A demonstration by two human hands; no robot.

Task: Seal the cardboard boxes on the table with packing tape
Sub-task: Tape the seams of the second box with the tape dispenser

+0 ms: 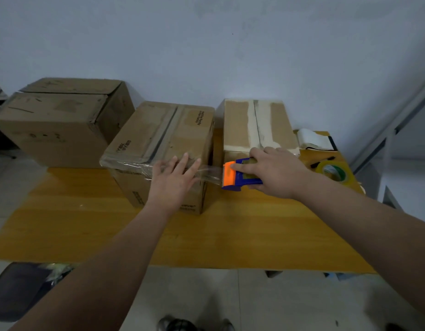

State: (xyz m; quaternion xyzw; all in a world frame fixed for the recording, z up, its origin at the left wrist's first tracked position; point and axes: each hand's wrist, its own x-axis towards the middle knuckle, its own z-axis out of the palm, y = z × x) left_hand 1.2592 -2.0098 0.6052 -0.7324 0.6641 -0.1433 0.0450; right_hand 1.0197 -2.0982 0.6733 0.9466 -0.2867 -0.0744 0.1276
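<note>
Nearest the camera, the toes of dark shoes show on a pale floor; a dark chair stands at lower left. Both forearms reach forward over the yellow wooden table.

Left hand: fingers straight and spread, palm pressed flat against the near upper edge of the middle box, on top of a clear strip of tape; the strip runs along that edge and bridges the gap to the right.

Right hand: fingers curled round the blue-and-orange tape dispenser; the index finger lies on the orange front; the dispenser is held just beside the middle box's right near corner, above the table, with the strip taut between box and dispenser.

The middle box stands on the table, flaps closed, centre seam dark. The right box stands just behind the right hand, flaps closed, pale bands flanking its seam. A yellow tape roll lies at the table's right end; a white roll lies beyond it. The left box sits at far left, flaps slightly raised; whether it rests on the table cannot be determined. A plain pale wall stands behind.
</note>
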